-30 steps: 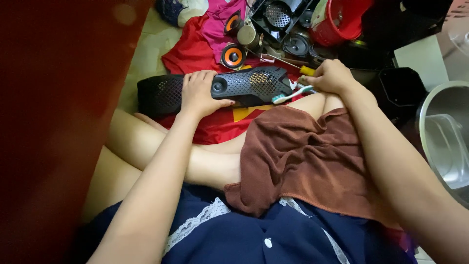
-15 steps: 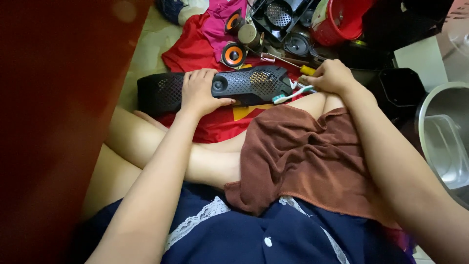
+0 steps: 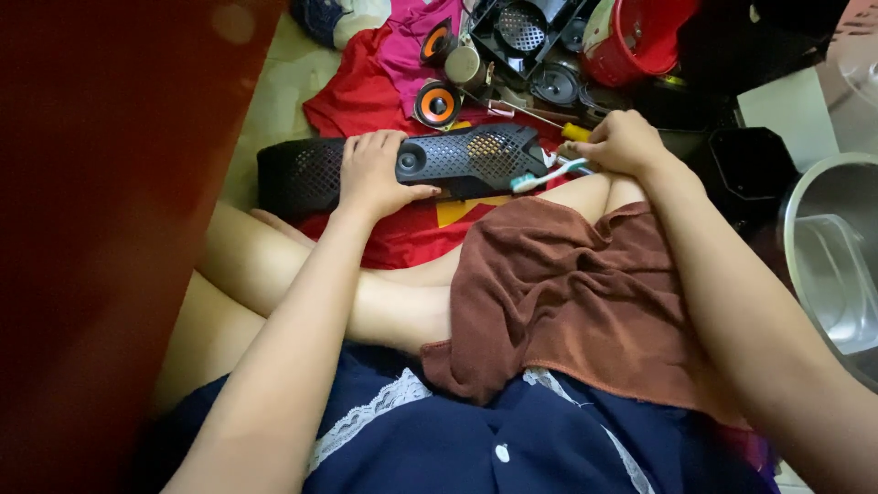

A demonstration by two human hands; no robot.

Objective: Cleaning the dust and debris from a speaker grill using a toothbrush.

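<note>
Left hand [image 3: 373, 174] flat on speaker grille [image 3: 402, 165] | right hand [image 3: 620, 144] pinching toothbrush [image 3: 547, 175] (grille's right edge)

the light is soft, warm and fairly dim, with no hard shadows. a blurred, out-of-focus red surface [image 3: 101, 238] fills the left edge, bearing a faint pale flare spot near the top. the metal bowl [image 3: 837, 274] at right catches a mild sheen. the far clutter looks slightly soft, perhaps from motion.
</note>
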